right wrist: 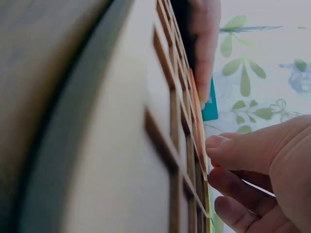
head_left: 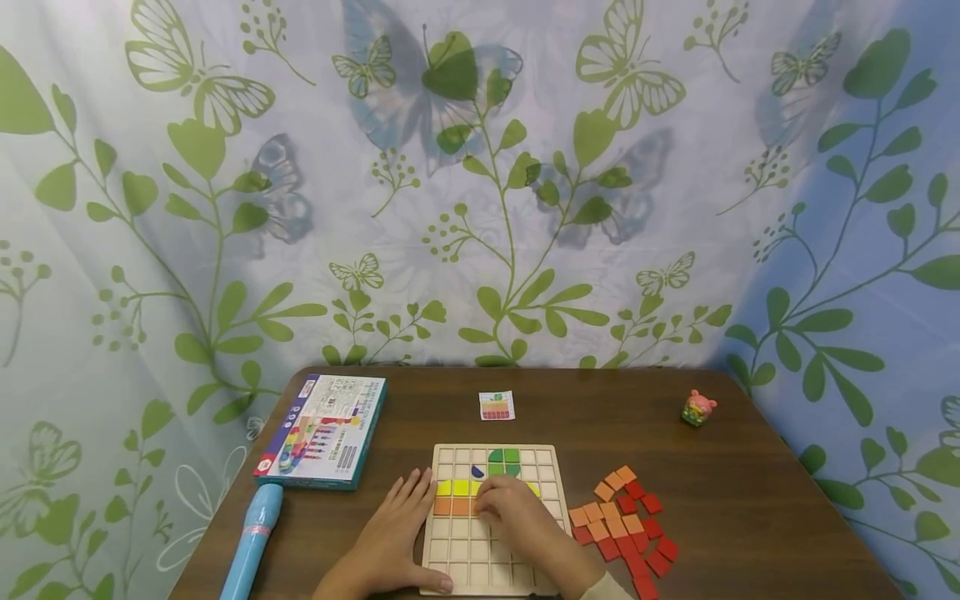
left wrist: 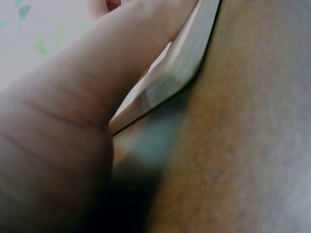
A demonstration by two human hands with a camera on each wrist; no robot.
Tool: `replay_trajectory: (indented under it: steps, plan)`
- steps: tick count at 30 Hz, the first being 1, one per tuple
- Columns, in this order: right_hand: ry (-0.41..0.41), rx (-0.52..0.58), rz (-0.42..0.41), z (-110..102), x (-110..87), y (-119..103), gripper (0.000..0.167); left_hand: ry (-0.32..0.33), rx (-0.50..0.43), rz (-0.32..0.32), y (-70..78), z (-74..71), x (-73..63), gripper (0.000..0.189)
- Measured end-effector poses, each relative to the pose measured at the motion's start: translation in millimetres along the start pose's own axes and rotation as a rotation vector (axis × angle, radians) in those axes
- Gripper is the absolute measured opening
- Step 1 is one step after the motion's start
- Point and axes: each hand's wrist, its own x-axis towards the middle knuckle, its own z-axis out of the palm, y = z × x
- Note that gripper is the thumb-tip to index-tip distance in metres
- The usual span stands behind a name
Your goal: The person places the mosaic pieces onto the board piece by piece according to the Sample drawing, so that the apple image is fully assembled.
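A light wooden grid board (head_left: 447,550) lies on the table in the head view. My left hand (head_left: 390,533) rests along its left side, fingers straight, thumb over the lower left corner. Over the middle of the board, my right hand (head_left: 517,517) pinches an orange square tile at the third cell of the row below the yellow tiles (head_left: 452,487). Orange tiles (head_left: 443,506) fill the first two cells of that row. Higher up sit green pieces (head_left: 512,456) and a dark blue piece (head_left: 477,472). Right thumb and fingertips are close against the board in the right wrist view.
Loose orange tiles (head_left: 616,527) and red tiles (head_left: 636,565) lie to the board's right. A small picture card (head_left: 497,406) lies behind the board. At left are a box (head_left: 330,429) and a blue microphone-like object (head_left: 253,537). A pink figurine (head_left: 698,408) stands at the back right.
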Motion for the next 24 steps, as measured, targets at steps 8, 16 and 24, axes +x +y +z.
replay_trajectory:
  steps: [8, 16, 24]
  plan:
    - [0.118, 0.024, 0.129, -17.6, -4.5, 26.4, 0.010, -0.023, -0.013, -0.019, 0.1, -1.0, 0.1, 0.139]
    - [0.197, 0.012, 0.418, -60.7, -25.7, 83.5, 0.015, -0.052, -0.013, -0.028, -0.9, 0.8, 1.7, 0.139]
    - [0.093, -0.028, 0.605, -107.7, -61.4, 137.3, 0.030, -0.041, -0.010, -0.016, -2.0, 2.4, 0.0, 0.139]
